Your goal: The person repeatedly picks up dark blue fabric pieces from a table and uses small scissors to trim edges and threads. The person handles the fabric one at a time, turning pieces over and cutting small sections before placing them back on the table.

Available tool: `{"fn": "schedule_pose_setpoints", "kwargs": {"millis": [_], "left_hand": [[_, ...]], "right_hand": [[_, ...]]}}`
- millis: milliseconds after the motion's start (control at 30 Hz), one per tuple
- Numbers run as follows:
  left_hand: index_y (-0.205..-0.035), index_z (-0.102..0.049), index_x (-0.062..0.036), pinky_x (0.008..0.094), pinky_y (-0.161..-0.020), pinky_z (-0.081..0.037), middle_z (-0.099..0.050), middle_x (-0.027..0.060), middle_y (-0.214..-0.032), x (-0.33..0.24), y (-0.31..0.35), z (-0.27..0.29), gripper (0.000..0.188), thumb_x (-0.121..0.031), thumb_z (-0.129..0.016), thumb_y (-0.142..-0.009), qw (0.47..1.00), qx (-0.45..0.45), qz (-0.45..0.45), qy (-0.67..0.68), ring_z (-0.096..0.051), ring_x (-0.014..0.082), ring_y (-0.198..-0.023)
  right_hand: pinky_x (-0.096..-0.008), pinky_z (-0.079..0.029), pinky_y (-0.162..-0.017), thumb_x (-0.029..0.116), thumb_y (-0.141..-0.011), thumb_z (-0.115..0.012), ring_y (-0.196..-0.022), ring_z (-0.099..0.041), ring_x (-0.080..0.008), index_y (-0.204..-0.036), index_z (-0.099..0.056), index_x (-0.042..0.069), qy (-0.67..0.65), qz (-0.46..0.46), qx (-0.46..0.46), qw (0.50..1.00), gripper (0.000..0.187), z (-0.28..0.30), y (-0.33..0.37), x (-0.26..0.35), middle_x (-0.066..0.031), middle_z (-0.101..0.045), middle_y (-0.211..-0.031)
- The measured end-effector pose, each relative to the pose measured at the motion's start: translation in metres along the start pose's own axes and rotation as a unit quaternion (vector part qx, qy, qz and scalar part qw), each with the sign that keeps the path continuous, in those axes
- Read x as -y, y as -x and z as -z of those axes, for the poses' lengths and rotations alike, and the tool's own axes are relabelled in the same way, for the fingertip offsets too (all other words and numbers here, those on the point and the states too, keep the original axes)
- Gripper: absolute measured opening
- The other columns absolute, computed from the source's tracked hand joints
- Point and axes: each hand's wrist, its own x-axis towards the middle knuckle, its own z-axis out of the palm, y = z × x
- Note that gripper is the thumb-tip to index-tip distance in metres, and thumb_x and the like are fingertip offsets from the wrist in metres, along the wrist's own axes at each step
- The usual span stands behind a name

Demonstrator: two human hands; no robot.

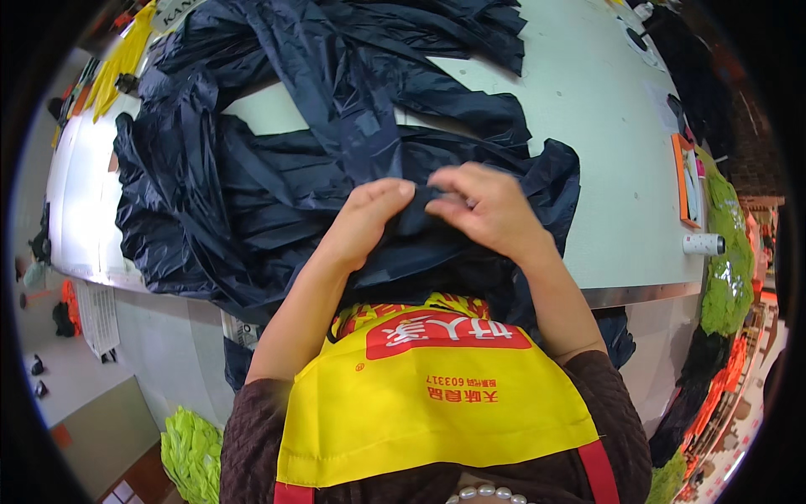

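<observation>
A dark navy garment (277, 168) of thin, shiny fabric lies in crumpled folds over the white table in front of me. My left hand (367, 216) is closed on the navy cloth, its thumb laid along the top of a fold. Just to the right, my right hand (487, 206) has its fingers curled toward the thumb in a loose pinch, slightly blurred. Whatever sits between those right fingertips is too small to make out. A narrow gap separates the two hands, with cloth beneath it.
The white table (621, 193) has its edge close to my body. At its right stand an orange box (684, 181) and a white cup-like cylinder (703, 244). Lime-green cloth (729, 260) is heaped beyond. Yellow fabric (122, 63) hangs at the far left.
</observation>
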Motion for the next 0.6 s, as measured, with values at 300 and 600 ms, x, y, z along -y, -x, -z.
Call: {"fn": "schedule_pose_setpoints", "kwargs": {"millis": [300,600], "left_hand": [[-0.097,-0.061,0.0018,0.0251,-0.064,-0.045,-0.060,0.0038,-0.076,-0.061,-0.059,0.019,0.030,-0.026,-0.054,-0.088,0.878,0.139,-0.071,-0.453,-0.054,0.0102,-0.071],[-0.117,-0.049,-0.0126,0.0463,-0.091,-0.037,-0.056,0.0038,-0.111,0.057,-0.251,-0.022,0.039,-0.013,-0.052,-0.079,0.475,-0.036,-0.446,-0.757,-0.049,0.0198,-0.110]], "right_hand": [[-0.0339,-0.048,-0.061,0.035,-0.080,-0.062,-0.069,-0.061,-0.0280,-0.083,-0.065,0.005,-0.069,0.005,0.345,0.936,0.031,-0.064,0.052,-0.026,-0.0132,-0.063,-0.075],[-0.0317,-0.048,-0.064,0.027,-0.083,-0.057,-0.071,-0.063,-0.0281,-0.089,-0.065,0.002,-0.281,-0.064,0.329,0.899,0.027,-0.053,0.050,-0.034,-0.0160,-0.065,-0.079]]}}
